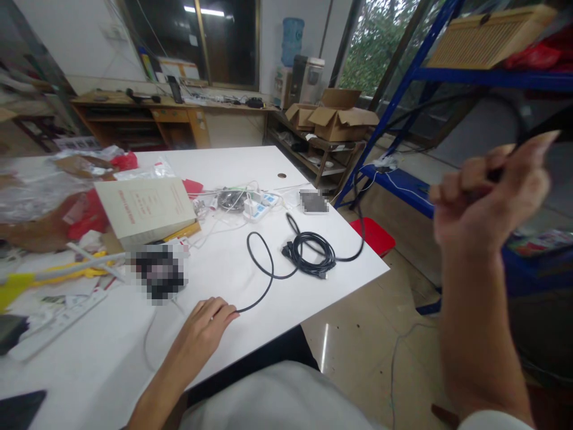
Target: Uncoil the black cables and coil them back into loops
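A long black cable loops across the white table in front of me. My left hand rests low on the tabletop, its fingers closed round one stretch of the cable. Raised high at the right, my right hand is closed on another length of the black cable, which arcs up behind it and sags past the table's right edge. Whether the cable's end lies in that fist cannot be seen. Between the two hands sits a coiled black cable bundle with plugs showing, touching the loose loops.
White power strips and wires lie beyond the coil, near a small blurred device. A thick cream book and plastic wrapping crowd the left. Blue shelving and a red stool stand right of the table.
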Action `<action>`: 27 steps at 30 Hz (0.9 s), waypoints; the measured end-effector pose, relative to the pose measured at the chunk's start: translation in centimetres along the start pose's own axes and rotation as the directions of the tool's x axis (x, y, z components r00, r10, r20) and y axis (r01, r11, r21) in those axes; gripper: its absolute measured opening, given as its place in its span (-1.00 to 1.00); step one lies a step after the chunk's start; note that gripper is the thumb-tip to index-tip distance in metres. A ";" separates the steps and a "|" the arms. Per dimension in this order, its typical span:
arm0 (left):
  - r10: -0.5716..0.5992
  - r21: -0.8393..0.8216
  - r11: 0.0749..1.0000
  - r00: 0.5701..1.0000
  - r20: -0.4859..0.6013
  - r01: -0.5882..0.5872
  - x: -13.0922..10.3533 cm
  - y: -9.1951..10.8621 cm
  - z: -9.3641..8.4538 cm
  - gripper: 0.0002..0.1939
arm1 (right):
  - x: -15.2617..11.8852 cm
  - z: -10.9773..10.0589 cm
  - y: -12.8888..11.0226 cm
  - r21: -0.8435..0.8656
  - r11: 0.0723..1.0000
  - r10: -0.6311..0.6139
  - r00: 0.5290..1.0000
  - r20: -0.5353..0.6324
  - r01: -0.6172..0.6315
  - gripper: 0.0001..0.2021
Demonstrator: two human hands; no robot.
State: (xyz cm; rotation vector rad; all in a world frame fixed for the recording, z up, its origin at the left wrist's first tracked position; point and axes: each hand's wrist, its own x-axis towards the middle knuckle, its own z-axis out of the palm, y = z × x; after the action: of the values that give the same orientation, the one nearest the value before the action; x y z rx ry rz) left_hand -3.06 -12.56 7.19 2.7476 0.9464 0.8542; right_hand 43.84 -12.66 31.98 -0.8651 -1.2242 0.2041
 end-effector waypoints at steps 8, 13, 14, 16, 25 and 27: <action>-0.124 -0.141 0.981 0.991 0.057 0.131 -1.1 -0.1 4.0 -0.84 | -18.4 12.0 7.6 -0.069 0.932 0.351 0.846 0.401 -0.355 -0.66; -0.118 -0.176 0.975 0.987 0.106 0.136 -2.4 -0.9 5.1 -0.82 | -25.6 14.6 10.2 -0.313 0.926 0.366 0.703 0.609 -0.212 -0.67; -0.118 -0.180 0.974 0.987 0.114 0.137 -2.5 -0.9 5.2 -0.79 | -26.7 14.9 10.6 -0.332 0.932 0.339 0.681 0.649 -0.147 -0.70; -0.110 -0.187 0.974 0.986 0.123 0.132 -2.4 -1.0 5.3 -0.71 | -28.4 15.4 11.2 -0.361 0.932 0.292 0.637 0.714 -0.023 -0.76; -0.256 -0.077 0.966 0.949 -0.185 0.246 0.2 -1.3 3.8 -0.77 | -31.7 16.5 11.8 -0.344 0.934 0.211 0.630 0.747 0.095 -0.79; -0.407 -0.158 0.913 0.868 -0.284 0.377 0.8 -1.4 4.0 -0.63 | -31.8 16.7 11.8 -0.353 0.929 0.194 0.659 0.727 0.115 -0.76</action>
State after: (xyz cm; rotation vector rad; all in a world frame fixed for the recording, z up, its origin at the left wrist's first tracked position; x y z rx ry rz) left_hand -1.08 -10.71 3.85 2.2493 1.4144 1.2311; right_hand 21.03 -15.00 1.90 -1.1965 -2.0880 0.4060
